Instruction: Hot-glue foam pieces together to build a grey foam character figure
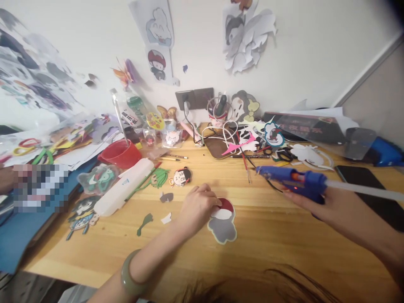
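My left hand rests on the table with its fingers curled, its fingertips closed on the dark red top piece of a layered paper cutout figure. The figure lies flat, grey below with a white oval in the middle and a pale outline. To the right, my right hand is wrapped round a blue hot glue gun, held above the table with its nozzle pointing left. A translucent glue stick sticks out of its back. Beside my left hand lie a small grey paper piece, a white scrap and a dark green paper piece.
Further left are a white case, a red cup and paper character cutouts. Cables, scissors and paper scraps crowd the back near a wall socket. A black phone lies beyond my right hand. Someone's hand shows at the left edge.
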Motion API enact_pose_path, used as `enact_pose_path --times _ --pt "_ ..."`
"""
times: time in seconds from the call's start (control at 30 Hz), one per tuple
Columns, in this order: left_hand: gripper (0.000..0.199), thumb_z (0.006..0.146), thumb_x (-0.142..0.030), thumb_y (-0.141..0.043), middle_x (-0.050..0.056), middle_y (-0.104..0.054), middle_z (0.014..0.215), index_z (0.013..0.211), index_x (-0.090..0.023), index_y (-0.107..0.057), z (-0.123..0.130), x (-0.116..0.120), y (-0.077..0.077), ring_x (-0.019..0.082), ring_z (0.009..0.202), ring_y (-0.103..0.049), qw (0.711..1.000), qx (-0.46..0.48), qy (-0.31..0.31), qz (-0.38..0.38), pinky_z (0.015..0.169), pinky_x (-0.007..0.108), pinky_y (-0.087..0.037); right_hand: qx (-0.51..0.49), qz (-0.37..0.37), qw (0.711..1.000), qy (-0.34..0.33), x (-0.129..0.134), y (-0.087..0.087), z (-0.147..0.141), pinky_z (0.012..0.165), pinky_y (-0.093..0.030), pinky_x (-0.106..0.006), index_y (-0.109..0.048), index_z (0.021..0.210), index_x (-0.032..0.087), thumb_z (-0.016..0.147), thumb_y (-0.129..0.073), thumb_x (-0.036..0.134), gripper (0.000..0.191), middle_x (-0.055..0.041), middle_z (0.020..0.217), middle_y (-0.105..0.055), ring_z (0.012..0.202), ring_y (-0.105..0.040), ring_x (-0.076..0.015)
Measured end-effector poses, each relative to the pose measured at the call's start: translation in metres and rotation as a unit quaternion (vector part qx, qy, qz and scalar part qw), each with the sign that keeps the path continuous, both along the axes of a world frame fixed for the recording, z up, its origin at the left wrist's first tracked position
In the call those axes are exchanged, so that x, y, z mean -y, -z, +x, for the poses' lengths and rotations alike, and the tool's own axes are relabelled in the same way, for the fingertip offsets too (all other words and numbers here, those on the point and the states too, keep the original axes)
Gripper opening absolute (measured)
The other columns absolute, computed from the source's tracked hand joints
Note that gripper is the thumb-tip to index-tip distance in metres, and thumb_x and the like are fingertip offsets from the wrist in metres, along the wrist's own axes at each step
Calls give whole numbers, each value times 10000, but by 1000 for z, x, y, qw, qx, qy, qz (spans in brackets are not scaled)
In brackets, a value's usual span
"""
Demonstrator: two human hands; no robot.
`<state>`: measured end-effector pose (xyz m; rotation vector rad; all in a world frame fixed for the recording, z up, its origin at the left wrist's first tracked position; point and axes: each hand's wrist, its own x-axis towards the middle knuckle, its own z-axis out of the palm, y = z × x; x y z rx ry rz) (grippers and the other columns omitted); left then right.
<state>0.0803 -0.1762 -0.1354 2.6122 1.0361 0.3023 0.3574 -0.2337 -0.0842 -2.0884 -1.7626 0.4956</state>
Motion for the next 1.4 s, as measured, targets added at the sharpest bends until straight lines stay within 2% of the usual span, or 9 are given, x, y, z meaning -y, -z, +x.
enact_pose_path --times 0.1,0.3,0.47,0.63,0.77,0.93,1.1,1.3,1.4 --pt "101 772 -125 -616 14 -663 738 794 -199 -680 3 2 -2 190 797 -505 1000 -5 -23 -11 659 281 -384 -63 -77 994 -37 5 7 -13 694 -488 -383 -632 963 220 717 -491 534 423 -45 883 -693 833 -623 -297" --pt "112 739 -86 -588 14 -640 684 769 -177 -644 5 -2 0 199 782 -511 996 -30 -71 -43 647 292 -389 -114 -114 985 -62 4 14 -27 659 -509 -382 -660 908 183 702 -495 474 392 -34 841 -705 767 -640 -292" --pt "115 750 -119 -594 25 -634 748 844 -168 -640 2 -6 2 209 803 -485 998 -33 -40 -39 704 314 -407 -118 -126 983 -55 2 16 -26 592 -513 -402 -672 822 180 686 -461 461 377 -50 774 -703 737 -638 -319" --pt "174 749 -143 -619 44 -607 839 918 -176 -649 -1 -6 4 214 846 -461 999 -21 -31 -30 750 330 -421 -98 -140 982 -80 3 26 -22 543 -512 -351 -666 756 222 719 -478 400 261 -20 696 -693 666 -645 -278" --pt "192 775 -175 -610 39 -590 903 959 -214 -651 -2 -4 4 207 856 -456 999 -3 -36 -38 753 332 -424 -102 -133 984 -59 4 32 -20 546 -519 -333 -656 777 221 730 -491 403 250 -15 706 -692 662 -645 -259" --pt "125 813 -182 -569 30 -591 897 913 -202 -641 -3 -3 4 202 859 -449 998 23 -43 -47 753 334 -414 -101 -136 984 -54 -1 32 -23 532 -527 -332 -654 775 238 721 -493 415 245 -3 686 -691 640 -647 -254" --pt "47 796 -111 -546 32 -564 829 790 -157 -555 -2 -1 8 192 807 -440 997 50 -36 -53 708 328 -392 -105 -177 978 -46 -10 27 -30 584 -539 -365 -672 765 238 704 -475 478 316 -27 757 -707 725 -653 -283" --pt "167 856 -126 -451 21 -531 724 696 -162 -480 -4 0 13 175 734 -411 994 100 -8 -38 626 304 -338 -151 -208 965 -42 -15 20 -38 620 -548 -378 -688 788 288 699 -467 563 363 -6 761 -710 706 -661 -271" --pt "193 860 -129 -456 18 -523 691 670 -161 -468 -5 -1 15 170 708 -399 994 102 -6 -34 599 295 -316 -153 -179 969 -69 -16 22 -42 572 -548 -364 -680 771 310 733 -452 538 324 -10 751 -705 682 -656 -266"
